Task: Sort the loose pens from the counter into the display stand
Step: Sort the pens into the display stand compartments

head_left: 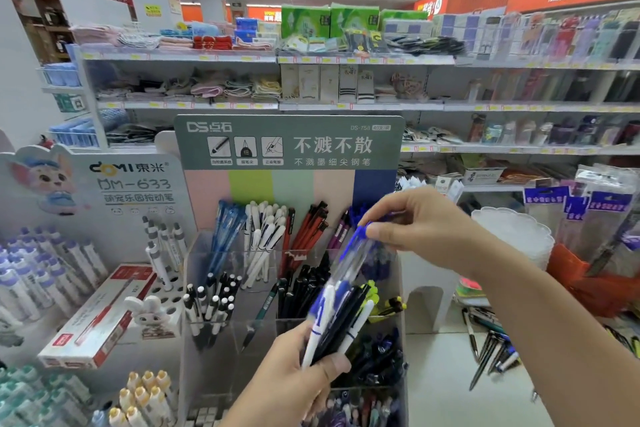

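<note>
Shop shelving fills the background behind our clear acrylic display stand with its grey-green header card (291,288). Risk: the fanned bundle of black, white and blue pens (341,315) may slip, since our left hand (294,378) grips only its lower ends. Our right hand (420,224) pinches a blue-capped transparent pen (356,250) at 1 o'clock. More loose pens (491,354) lie on the white counter (443,392) at 4 o'clock.
</note>
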